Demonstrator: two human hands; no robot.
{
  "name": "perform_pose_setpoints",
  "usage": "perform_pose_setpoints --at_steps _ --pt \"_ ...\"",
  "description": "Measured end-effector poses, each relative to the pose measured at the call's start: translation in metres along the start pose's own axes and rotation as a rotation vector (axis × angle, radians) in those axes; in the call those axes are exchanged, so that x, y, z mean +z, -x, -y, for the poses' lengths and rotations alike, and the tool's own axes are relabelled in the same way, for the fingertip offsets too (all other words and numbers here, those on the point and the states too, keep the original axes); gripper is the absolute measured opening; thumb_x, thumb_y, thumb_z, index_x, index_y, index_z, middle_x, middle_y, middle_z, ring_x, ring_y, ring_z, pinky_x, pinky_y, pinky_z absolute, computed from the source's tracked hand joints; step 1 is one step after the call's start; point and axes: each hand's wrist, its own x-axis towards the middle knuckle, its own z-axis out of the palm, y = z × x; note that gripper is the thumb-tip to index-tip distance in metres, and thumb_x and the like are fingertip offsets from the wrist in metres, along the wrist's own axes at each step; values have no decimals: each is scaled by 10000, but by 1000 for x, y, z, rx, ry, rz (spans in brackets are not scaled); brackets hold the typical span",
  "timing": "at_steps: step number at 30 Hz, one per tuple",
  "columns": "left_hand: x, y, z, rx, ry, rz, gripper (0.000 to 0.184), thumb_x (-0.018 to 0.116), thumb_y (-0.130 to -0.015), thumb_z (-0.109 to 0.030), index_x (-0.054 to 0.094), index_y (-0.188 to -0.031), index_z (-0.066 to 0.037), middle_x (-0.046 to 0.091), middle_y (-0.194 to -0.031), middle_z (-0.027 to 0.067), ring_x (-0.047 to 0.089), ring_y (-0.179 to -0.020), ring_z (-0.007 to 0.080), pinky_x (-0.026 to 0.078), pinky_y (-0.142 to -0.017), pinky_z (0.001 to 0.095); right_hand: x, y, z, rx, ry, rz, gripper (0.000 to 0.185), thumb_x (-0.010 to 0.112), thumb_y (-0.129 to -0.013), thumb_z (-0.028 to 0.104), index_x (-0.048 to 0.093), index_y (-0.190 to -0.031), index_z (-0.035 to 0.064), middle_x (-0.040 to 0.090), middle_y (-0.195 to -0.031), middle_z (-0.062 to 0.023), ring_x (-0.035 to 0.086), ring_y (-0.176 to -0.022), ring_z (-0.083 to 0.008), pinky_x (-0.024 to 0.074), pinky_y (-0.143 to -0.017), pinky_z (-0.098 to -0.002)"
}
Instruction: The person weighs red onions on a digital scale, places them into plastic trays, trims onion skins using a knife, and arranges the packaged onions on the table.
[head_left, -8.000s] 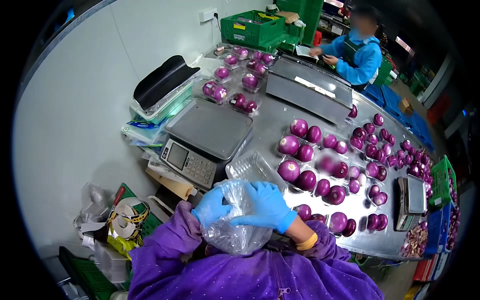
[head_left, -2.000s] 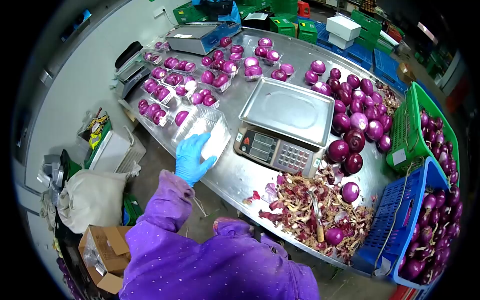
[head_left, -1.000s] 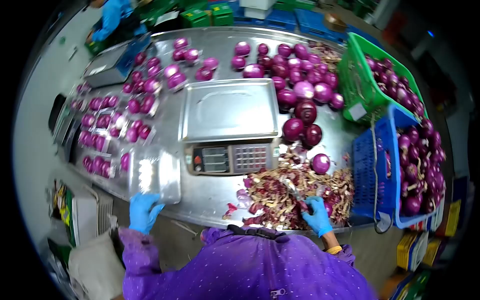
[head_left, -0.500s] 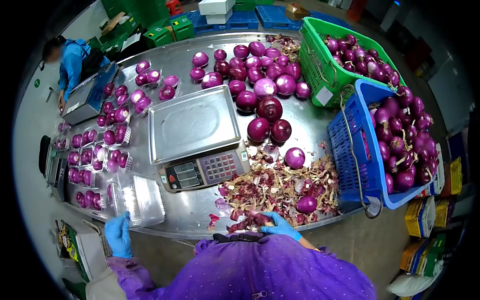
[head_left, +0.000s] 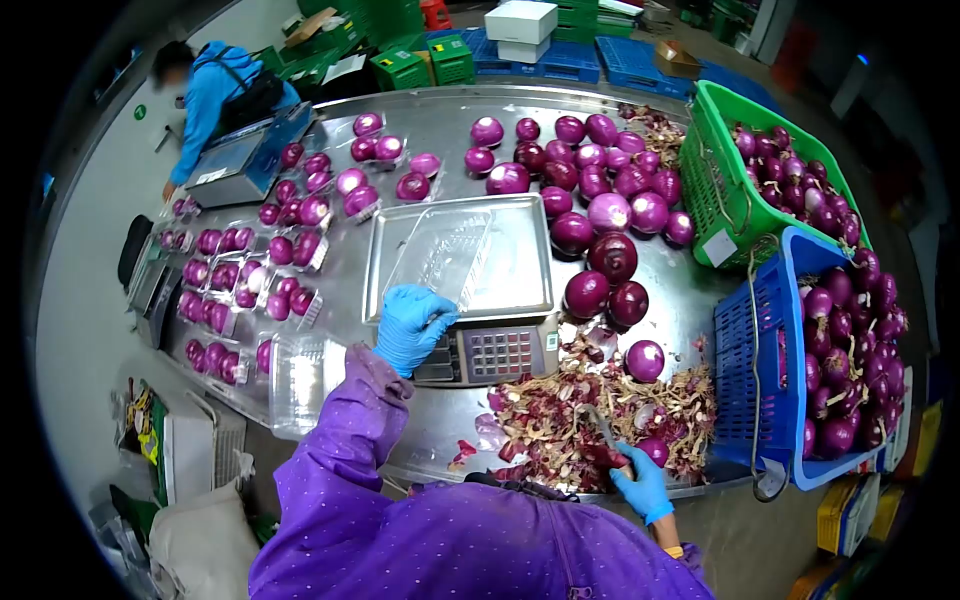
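My left hand [head_left: 412, 325], in a blue glove, is at the near edge of the scale's metal pan [head_left: 545, 250]. Its fingers are pinched at the near end of a clear plastic tray [head_left: 440, 250], which is over the pan. The hand partly covers the scale's display beside the keypad [head_left: 500, 353]. My right hand [head_left: 645, 488], also gloved, grips a knife [head_left: 600, 425] whose blade points away over the onion peelings [head_left: 550, 410]. Near it are a peeled red onion [head_left: 653, 451] and another onion [head_left: 645, 360].
Stacked clear trays [head_left: 298, 385] stand at the left front. Packed trays of onions [head_left: 215, 310] fill the left side. Loose onions [head_left: 610, 200] cover the back. A green crate [head_left: 715, 190] and blue crate [head_left: 745, 370] stand right. A person [head_left: 215, 100] is beside another scale [head_left: 250, 160].
My left hand has moved right from the tray stack to the scale, bringing a clear tray over the pan. My right hand has shifted right, and the knife now shows. The view has shifted.
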Motion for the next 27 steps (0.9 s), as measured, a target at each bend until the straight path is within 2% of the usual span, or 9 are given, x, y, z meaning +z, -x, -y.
perform_pose_setpoints --at_steps 3,4,8,10,12,13,17,19,27 --pt "27 -12 22 29 -33 58 106 718 -718 -131 614 -740 -130 585 -691 20 578 -728 246 384 -810 396 11 -1 -8 -80 -2 2 582 687 -759 91 494 -1307 59 534 -1237 -155 528 -1146 -276 398 -1002 -342" --pt "31 -8 35 -16 -150 237 288 737 -705 -170 650 -979 -156 625 -866 62 588 -871 264 346 -921 418 8 -1 -4 -87 67 34 749 704 -754 106 359 -1418 75 482 -1310 -179 485 -1205 -291 370 -1031 -348" --pt "13 -43 -18 -35 -151 253 706 778 -677 -229 496 -1322 -173 606 -1099 129 578 -1020 304 302 -1006 425 -24 1 18 143 -122 -199 976 734 -717 68 156 -1502 105 432 -1374 -229 454 -1251 -312 387 -1015 -377" --pt "20 -83 -43 4 79 302 851 781 -675 -246 384 -1426 -192 573 -1194 156 560 -1091 325 314 -1030 421 -41 -3 28 175 -76 -208 955 747 -728 91 178 -1495 96 464 -1363 -201 480 -1234 -282 396 -1007 -363" --pt "63 -122 -59 34 224 427 763 739 -725 -284 404 -1401 -170 563 -1211 162 554 -1092 332 390 -978 438 -46 -9 22 132 -40 -152 890 753 -758 182 233 -1471 64 547 -1269 -201 546 -1154 -272 429 -967 -358" --pt "101 -139 -62 144 314 392 737 724 -736 -299 414 -1388 -152 566 -1178 181 569 -1050 341 461 -887 429 -40 -14 22 100 -72 -185 679 727 -792 225 423 -1376 59 615 -1170 -180 595 -1076 -237 460 -917 -341" --pt "240 -194 -73 82 -218 898 721 696 -761 -360 401 -1382 -141 510 -1248 181 549 -1100 345 471 -895 448 -6 -18 -15 270 -30 -27 422 698 -817 315 620 -1127 40 682 -894 -162 666 -818 -224 518 -756 -338" --pt "278 -211 -72 144 -470 954 750 717 -706 -358 425 -1367 -158 511 -1234 158 526 -1141 349 481 -878 465 6 -8 -16 227 -66 -18 377 705 -824 282 639 -1104 38 668 -895 -127 615 -809 -155 502 -754 -313" --pt "297 -223 -71 46 -321 1064 1013 843 -567 -402 340 -1420 -192 421 -1348 177 480 -1187 396 480 -924 494 23 -3 -27 222 -86 15 361 685 -819 316 643 -1096 90 662 -988 -157 650 -891 -307 510 -776 -352"
